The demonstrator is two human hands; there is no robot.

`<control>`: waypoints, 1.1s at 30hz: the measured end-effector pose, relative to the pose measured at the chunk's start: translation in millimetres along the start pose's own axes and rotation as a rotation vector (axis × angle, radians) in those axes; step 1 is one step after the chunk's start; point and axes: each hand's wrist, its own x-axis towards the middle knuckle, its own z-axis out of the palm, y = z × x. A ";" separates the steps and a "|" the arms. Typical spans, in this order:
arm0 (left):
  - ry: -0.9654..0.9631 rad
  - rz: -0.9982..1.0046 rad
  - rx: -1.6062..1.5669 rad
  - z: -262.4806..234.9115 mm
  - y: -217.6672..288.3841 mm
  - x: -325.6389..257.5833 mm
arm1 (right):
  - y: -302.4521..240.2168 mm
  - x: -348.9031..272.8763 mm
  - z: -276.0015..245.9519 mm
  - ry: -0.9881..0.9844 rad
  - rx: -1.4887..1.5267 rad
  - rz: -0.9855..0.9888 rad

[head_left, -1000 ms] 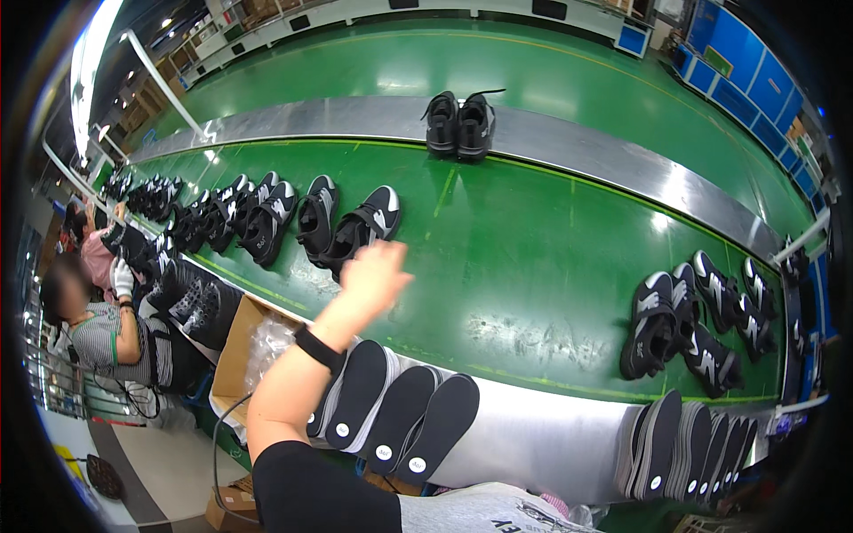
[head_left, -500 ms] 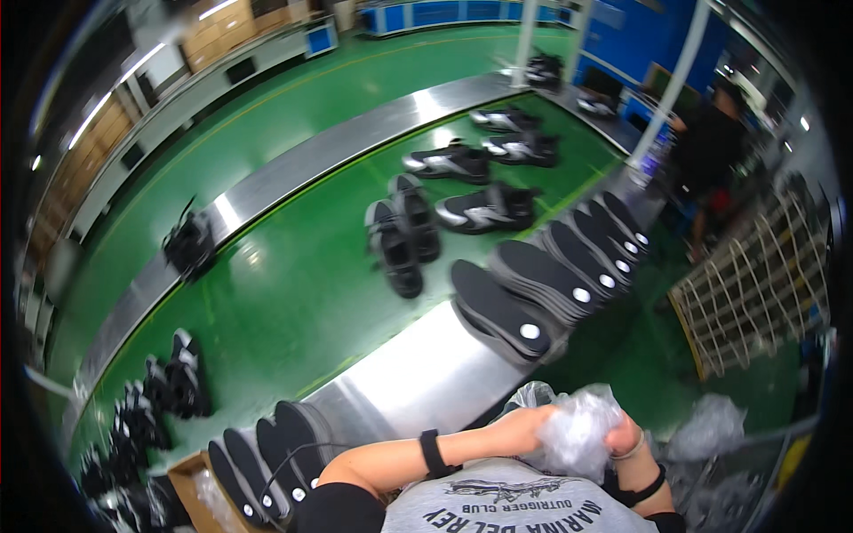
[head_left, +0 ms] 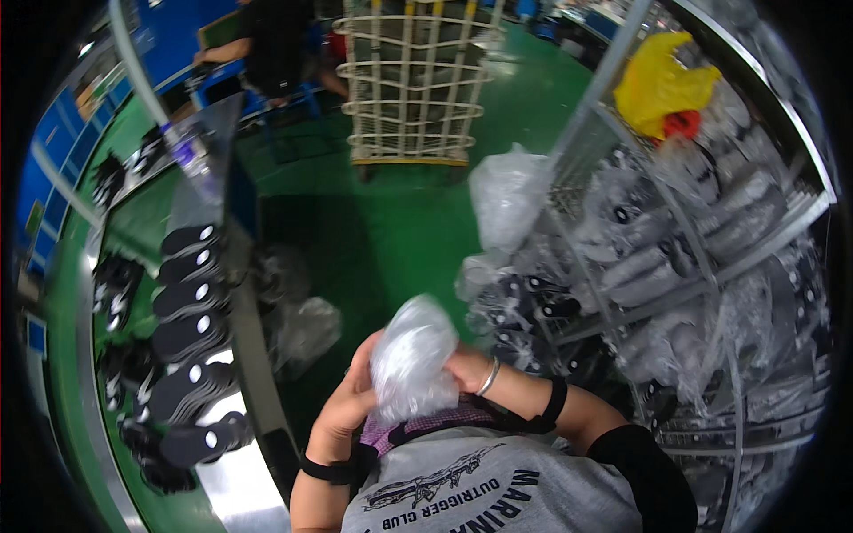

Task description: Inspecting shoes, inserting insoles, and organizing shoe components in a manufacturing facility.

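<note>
A crumpled clear plastic bag is bunched up in front of my body. My left hand grips it from the left, with the fingers partly hidden behind the plastic. On the other side my right hand is closed on the bag's right edge, its fingertips covered. Whether anything is inside the bag I cannot tell. Stacks of black insoles with white round marks stand to the left along the metal edge of the work line.
Black shoes lie on the green belt beyond the insoles. At right, a metal rack holds plastic-wrapped insoles and a yellow bag. A netted cart stands ahead, a person beside it. Plastic bags hang by the line.
My view has swung right: the work line has gone from in front of me to the left, and the rack has come into view. Both hands still hold the plastic bag.
</note>
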 end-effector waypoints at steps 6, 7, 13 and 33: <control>-0.261 -0.491 -0.669 54.1 -53.7 98.9 | -43.0 -36.2 -67.2 0.489 -0.997 -0.887; -0.271 -0.501 -0.672 54.6 -66.1 118.0 | -46.4 -39.4 -76.2 0.504 -1.000 -0.886; 0.048 -0.497 -0.460 67.9 -95.6 214.1 | -66.8 -54.8 -133.0 0.650 -0.711 -0.731; 0.217 -0.258 0.875 78.5 -186.0 690.5 | -365.1 86.5 -382.3 1.424 -1.741 -0.467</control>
